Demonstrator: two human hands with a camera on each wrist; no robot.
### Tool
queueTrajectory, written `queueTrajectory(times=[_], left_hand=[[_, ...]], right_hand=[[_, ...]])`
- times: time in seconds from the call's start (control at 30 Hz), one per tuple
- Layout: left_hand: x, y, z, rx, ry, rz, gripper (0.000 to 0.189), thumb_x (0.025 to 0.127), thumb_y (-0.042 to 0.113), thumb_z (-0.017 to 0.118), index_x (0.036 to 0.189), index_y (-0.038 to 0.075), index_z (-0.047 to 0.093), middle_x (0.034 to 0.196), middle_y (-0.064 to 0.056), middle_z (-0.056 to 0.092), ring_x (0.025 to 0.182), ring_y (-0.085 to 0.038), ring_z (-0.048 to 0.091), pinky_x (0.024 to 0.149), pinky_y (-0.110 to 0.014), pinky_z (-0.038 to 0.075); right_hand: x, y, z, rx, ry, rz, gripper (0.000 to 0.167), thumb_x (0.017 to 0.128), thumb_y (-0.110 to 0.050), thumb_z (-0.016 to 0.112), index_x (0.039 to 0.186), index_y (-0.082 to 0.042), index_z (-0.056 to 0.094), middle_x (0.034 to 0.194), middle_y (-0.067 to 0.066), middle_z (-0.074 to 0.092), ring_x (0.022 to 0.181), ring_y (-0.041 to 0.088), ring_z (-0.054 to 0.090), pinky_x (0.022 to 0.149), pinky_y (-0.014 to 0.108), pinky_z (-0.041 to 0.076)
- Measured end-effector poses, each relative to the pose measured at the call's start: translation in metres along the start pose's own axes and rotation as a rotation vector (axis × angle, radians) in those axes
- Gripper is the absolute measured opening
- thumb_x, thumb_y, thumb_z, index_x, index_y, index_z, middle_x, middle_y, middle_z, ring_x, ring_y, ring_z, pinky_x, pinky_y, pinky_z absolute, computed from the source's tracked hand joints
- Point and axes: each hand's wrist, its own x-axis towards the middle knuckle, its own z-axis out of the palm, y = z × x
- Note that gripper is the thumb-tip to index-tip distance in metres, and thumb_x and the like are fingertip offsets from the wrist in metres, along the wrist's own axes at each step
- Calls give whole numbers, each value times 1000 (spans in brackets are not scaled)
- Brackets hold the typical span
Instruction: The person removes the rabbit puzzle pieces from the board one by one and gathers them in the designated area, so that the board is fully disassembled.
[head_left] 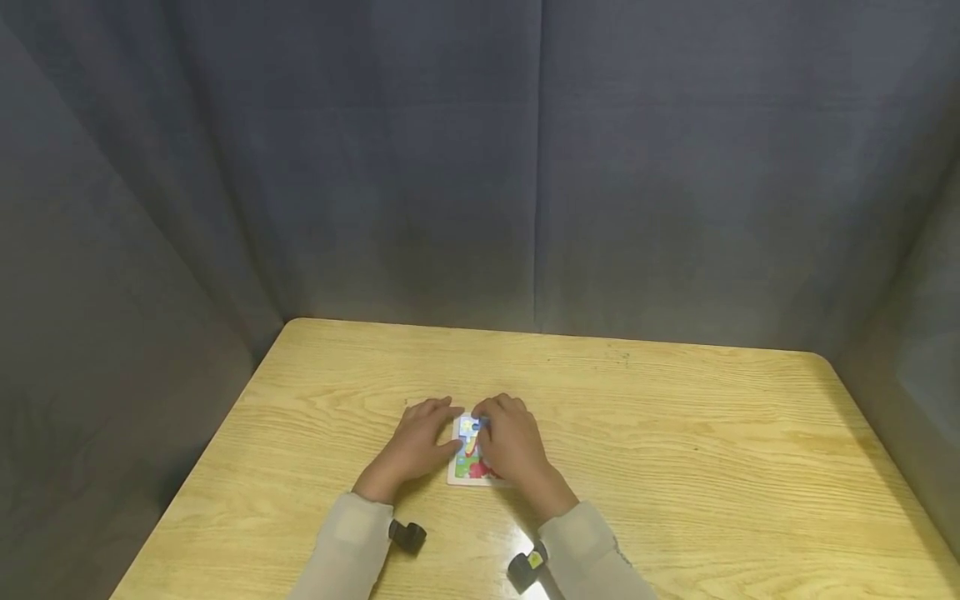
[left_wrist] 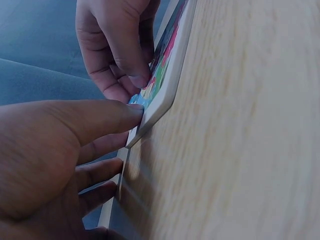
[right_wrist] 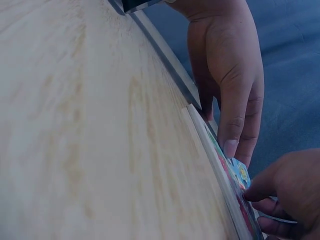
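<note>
A small framed jigsaw puzzle point(head_left: 454, 481) with a pale border and a coloured picture lies flat on the table. My left hand point(head_left: 422, 437) is at its left side, fingers extended; the thumb point(left_wrist: 131, 114) rests at the border in the left wrist view. My right hand point(head_left: 516, 437) covers the puzzle's right part, with thumb and index finger bent together at the upper picture. A light blue and yellow puzzle piece point(right_wrist: 241, 172) shows raised at the right fingertips, and they pinch it by its edge. The right palm hides the rest of the picture.
The wooden table point(head_left: 675, 450) extends well past both hands, with its far edge against a dark grey curtain point(head_left: 420, 183). Curtains also hang along both sides. Each sleeve carries a black wrist camera point(head_left: 408, 537) at the cuff.
</note>
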Motion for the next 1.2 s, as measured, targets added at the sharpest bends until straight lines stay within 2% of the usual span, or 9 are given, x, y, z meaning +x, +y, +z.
queueTrajectory(times=[0.13, 0.3, 0.43, 0.6, 0.77, 0.93, 1.2], left_hand=[[0, 0, -1, 0, -1, -2, 50, 93, 24, 67, 138, 8, 53, 149, -17, 40, 137, -37, 32, 111, -57, 26], [-1, -2, 0, -21, -10, 5, 50, 92, 22, 68, 137, 5, 53, 149, -19, 39, 136, -39, 31, 109, -62, 26], [1, -5, 0, -17, -10, -3, 51, 92, 24, 68, 137, 7, 53, 150, -17, 38, 137, -39, 31, 109, -61, 26], [1, -10, 4, -6, -8, -7, 50, 92, 25, 68, 137, 7, 54, 149, -17, 39, 135, -39, 32, 109, -61, 28], [1, -14, 7, -10, 8, -3, 49, 92, 23, 68, 135, 6, 55, 148, -18, 41, 134, -40, 34, 107, -61, 29], [2, -17, 5, -5, 14, 0, 49, 92, 23, 68, 136, 6, 55, 148, -18, 41, 134, -40, 34, 108, -61, 29], [5, -16, 1, -20, 19, 14, 49, 92, 22, 68, 135, 4, 54, 147, -20, 41, 134, -41, 34, 108, -62, 28]], right_hand=[[0, 1, 1, 8, -2, -14, 22, 87, -11, 66, 109, -10, 68, 109, 5, 63, 99, 26, 54, 84, 45, 47], [0, 2, 3, 27, -30, 0, 29, 83, -16, 71, 111, -11, 68, 108, 2, 64, 103, 24, 53, 87, 45, 44], [3, 2, 5, 34, -34, 18, 32, 81, -18, 73, 112, -12, 68, 108, 0, 64, 106, 24, 52, 89, 45, 43], [3, 2, 9, 50, -50, 38, 32, 82, -18, 73, 113, -14, 67, 110, -1, 64, 106, 23, 52, 90, 46, 43], [3, 3, 14, 52, -49, 20, 31, 83, -18, 72, 114, -15, 65, 111, -1, 64, 109, 25, 52, 92, 49, 42], [7, 5, 16, 47, -41, -7, 32, 84, -17, 72, 115, -14, 65, 110, 0, 66, 110, 26, 53, 95, 54, 41], [11, 4, 17, 44, -33, -9, 33, 85, -17, 73, 116, -13, 65, 105, 0, 66, 109, 26, 53, 94, 54, 40]])
